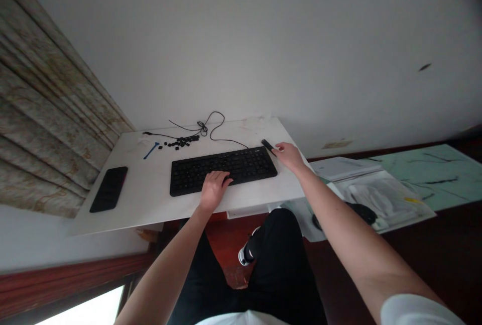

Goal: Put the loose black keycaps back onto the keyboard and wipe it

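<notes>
A black keyboard [241,167] lies slightly turned on the white desk. Its lower middle is under my left hand [214,188], whose fingers rest on the keys with the thumb apart from them; a dark patch shows in that gap. At the keyboard's upper right corner, my right hand [289,155] pinches the near end of a short, slim black stick-like thing [267,144], its exact kind too small to tell. Behind the keyboard is a scatter of loose black keycaps [181,142]. A blue tool with a long thin handle [151,150] lies to their left.
A black phone [109,189] lies on the white desk [150,209] at left. The keyboard's black cable [216,139] is bundled near the wall. A patterned curtain [45,99] hangs at left. Papers and bags [372,189] sit on a lower surface at right.
</notes>
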A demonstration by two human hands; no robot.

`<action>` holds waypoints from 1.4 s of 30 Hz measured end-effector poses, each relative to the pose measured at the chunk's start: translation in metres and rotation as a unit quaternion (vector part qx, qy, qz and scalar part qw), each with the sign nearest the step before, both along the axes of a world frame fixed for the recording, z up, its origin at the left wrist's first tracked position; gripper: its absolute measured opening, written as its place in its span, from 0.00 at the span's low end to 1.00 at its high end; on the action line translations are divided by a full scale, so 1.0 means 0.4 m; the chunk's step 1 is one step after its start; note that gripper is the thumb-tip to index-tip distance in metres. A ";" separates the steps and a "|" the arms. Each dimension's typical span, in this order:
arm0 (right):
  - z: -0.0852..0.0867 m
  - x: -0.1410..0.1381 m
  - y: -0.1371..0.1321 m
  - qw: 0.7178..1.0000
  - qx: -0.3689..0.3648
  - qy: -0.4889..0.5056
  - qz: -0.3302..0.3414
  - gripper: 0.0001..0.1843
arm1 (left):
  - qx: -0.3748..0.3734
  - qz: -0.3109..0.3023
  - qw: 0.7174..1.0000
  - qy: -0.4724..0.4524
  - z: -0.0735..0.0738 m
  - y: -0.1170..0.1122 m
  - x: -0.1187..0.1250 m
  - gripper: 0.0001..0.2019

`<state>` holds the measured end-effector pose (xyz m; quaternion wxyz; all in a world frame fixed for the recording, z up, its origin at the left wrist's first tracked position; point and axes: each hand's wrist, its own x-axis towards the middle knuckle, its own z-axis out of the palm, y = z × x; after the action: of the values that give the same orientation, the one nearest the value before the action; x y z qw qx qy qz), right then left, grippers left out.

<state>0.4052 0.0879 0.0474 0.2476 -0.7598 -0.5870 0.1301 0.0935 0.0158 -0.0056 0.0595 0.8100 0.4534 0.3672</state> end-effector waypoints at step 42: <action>0.025 -0.203 0.084 0.976 -0.002 0.194 0.101 0.12 | 0.029 -0.022 0.996 0.080 -0.012 0.085 0.149 0.09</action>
<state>0.3242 0.1214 0.0574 0.3410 -0.6571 -0.6014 0.3004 0.1529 0.0497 -0.0103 0.0079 0.8481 0.4279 0.3123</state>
